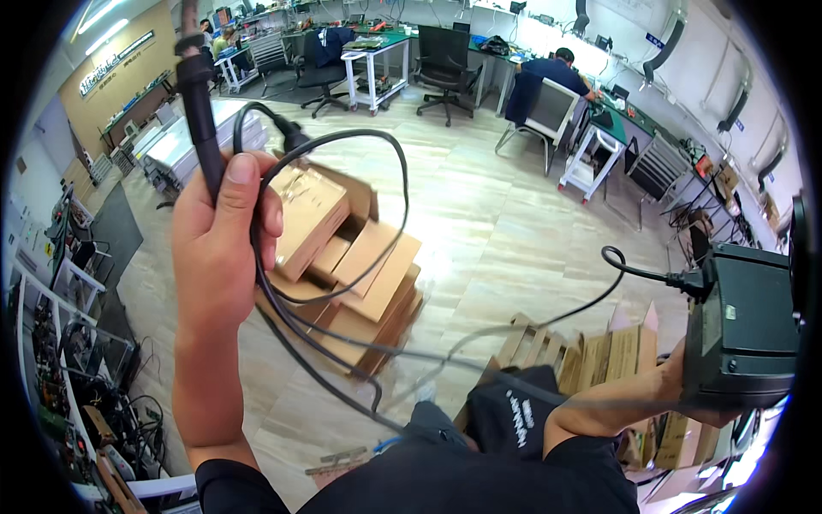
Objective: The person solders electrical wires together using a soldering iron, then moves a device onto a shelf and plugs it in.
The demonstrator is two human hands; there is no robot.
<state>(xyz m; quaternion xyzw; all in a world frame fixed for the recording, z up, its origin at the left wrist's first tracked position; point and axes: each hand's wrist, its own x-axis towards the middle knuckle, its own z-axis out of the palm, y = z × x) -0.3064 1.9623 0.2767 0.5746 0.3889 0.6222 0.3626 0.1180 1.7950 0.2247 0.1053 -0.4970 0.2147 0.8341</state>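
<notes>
My left hand (pixel 218 244) is raised, its fingers closed round a long black handpiece (pixel 199 111) with the thumb lying along it. The top of the handpiece runs out of view. Loops of black cable (pixel 404 176) pass through the same grip, and a black plug (pixel 293 135) dangles just beyond the fingers. At the far right, my right hand (pixel 681 377) holds a black box-shaped device (pixel 743 317) from its near lower side; most of its fingers are hidden. A power cord (pixel 646 272) is plugged into the device's side. More cable sags between both hands.
Stacked cardboard boxes (pixel 377 295) stand on the floor ahead. Closer in are a black bag (pixel 514 411) and more cartons (pixel 612 360). Shelves of parts (pixel 86 420) line the left. Office chairs (pixel 443 64) and benches stand farther back, where a seated person (pixel 561 73) works.
</notes>
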